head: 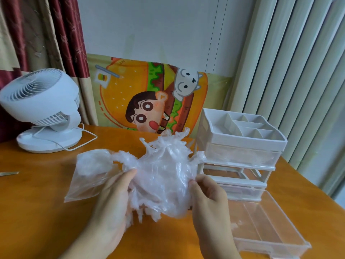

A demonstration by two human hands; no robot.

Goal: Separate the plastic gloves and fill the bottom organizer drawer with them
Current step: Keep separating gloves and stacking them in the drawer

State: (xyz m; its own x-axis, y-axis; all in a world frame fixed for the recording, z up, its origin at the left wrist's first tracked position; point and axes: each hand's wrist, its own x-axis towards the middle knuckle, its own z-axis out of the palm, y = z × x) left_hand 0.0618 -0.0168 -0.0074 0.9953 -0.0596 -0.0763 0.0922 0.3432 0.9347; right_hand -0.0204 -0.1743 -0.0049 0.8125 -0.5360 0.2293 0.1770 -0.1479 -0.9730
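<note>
While the wad of plastic gloves (164, 176) hangs above the desk (37, 212) between the two hands, it looks very much like one clinging lump, and that is where the trouble lies. The left hand (112, 208) cups it from below and the side, thumb laid over the film, fingers curled under; the right hand (207, 200) pinches an edge of it between thumb and fingertips. The film is thin and crumpled, finger-shapes sticking out at the top and bottom — a hard tug to part one glove could stretch or tear it, or drag several along at once. A clear plastic bag (87, 176) lies on the desk just left of the wad, seemingly touching it, and could get swept along with it. The bottom drawer (265, 227) stands pulled well out of the white organizer (240, 144), to the right of the hands, with only a small scrap of something pale inside as far as I can tell. It is light and hangs far forward near the desk's edge — a knock from the right forearm might push it askew or tip it. A loose glove could also drift; the white fan (43, 109) sits at the back left, though whether it runs I cannot tell.
</note>
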